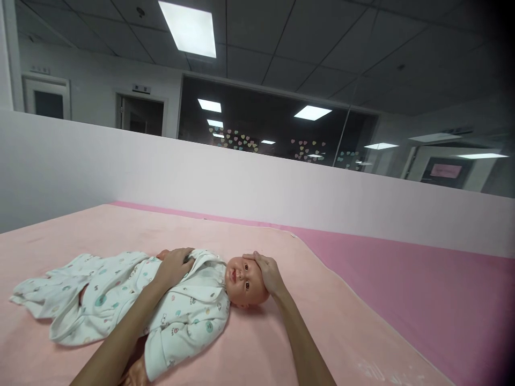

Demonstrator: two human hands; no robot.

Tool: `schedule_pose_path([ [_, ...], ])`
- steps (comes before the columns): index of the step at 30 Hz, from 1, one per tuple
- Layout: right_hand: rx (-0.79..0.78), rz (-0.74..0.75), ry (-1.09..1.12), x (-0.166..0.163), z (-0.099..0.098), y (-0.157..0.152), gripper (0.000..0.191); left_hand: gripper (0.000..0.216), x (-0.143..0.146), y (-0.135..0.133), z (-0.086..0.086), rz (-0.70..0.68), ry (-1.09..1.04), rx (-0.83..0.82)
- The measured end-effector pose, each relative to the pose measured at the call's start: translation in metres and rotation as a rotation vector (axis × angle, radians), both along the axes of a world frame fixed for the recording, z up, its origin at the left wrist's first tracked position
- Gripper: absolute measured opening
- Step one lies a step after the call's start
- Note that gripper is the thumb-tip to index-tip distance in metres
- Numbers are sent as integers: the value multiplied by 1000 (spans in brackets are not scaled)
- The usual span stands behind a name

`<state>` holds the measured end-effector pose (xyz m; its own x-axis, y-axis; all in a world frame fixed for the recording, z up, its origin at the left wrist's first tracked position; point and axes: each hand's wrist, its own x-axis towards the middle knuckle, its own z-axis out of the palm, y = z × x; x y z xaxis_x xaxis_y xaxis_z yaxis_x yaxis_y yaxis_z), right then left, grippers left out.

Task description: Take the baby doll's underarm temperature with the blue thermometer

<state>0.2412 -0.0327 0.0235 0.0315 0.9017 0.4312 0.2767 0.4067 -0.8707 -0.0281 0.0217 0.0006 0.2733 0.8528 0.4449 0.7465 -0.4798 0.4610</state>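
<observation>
A baby doll lies on its back on a light pink blanket, its head pointing right. It wears a white patterned romper that is loose and partly unfastened, with empty legs trailing left. My left hand rests flat on the doll's far shoulder and chest, fingers laid over the cloth. My right hand cups the top of the doll's head, fingers curved around the forehead. One bare doll hand shows near the bottom edge.
The blanket covers a darker pink surface that extends to the right. A white partition wall runs along the far side. Beyond it are dark glass panels with heart stickers, doors and ceiling lights.
</observation>
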Motion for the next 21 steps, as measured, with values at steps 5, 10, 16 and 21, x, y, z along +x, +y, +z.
schedule_pose_path([
  [5, 20, -4, 17, 0, -2, -5, 49, 35, 1, -2, 1, 8, -3, 15],
  [10, 43, -5, 6, 2, -7, -7, 44, 35, 2, 0, 0, 13, -3, 27],
  [16, 85, -81, 54, 5, -15, -5, 46, 33, 1, 0, 0, 3, -25, 20],
  [21, 102, -90, -1, 4, -16, -7, 39, 33, 1, -1, 0, -14, -36, 16],
])
